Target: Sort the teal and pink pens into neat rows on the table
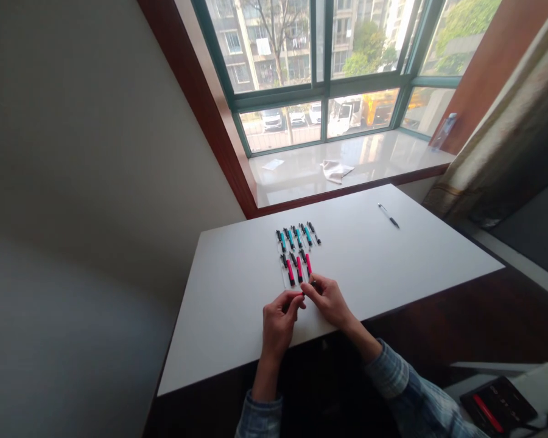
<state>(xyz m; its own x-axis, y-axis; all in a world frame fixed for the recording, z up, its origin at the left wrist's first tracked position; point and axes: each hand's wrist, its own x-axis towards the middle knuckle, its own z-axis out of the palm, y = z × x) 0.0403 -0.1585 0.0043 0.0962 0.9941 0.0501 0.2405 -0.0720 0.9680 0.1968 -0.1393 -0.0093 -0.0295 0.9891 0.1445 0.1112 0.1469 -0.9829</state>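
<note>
Surface: white table (393, 261), pens in rows (296, 249).
Left hand (278, 319): fingertips pinched on red pen (299, 295).
Right hand (329, 298): fingers closed on same pen.

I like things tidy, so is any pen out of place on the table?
Yes. One pen lies alone near the table's far right side, slanted, away from the neat rows of blue pens and pink pens near both hands.
</note>
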